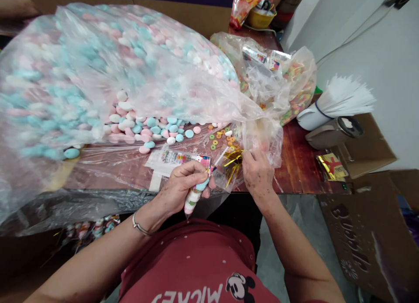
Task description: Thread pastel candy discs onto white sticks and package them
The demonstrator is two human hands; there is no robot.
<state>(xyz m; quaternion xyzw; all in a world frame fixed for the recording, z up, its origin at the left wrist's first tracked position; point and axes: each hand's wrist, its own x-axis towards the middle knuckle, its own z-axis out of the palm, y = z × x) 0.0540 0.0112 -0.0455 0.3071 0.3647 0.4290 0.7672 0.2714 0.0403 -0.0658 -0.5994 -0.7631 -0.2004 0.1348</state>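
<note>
My left hand (183, 183) is closed around a small clear bag of candies (192, 200), which tapers to a point near my shirt. A white stick (221, 156) juts from the gathered top of that bag, beside loose clear film. My right hand (258, 171) is closed, its fingertips pinching at a bunch of shiny gold twist ties (233, 160) on the table; how many strands it grips is hidden. Ring-shaped candies (222, 139) lie just beyond the ties. Beneath my left hand rests a printed white packet (173, 156).
A huge clear sack of pastel candies (157, 63) covers the left of the wooden table (296, 163), spilling toward me. Behind my right hand sits a bag of ring candies (294, 89). White sticks fill a mug (310, 116), near a steel cup (330, 132) and cardboard boxes (356, 233).
</note>
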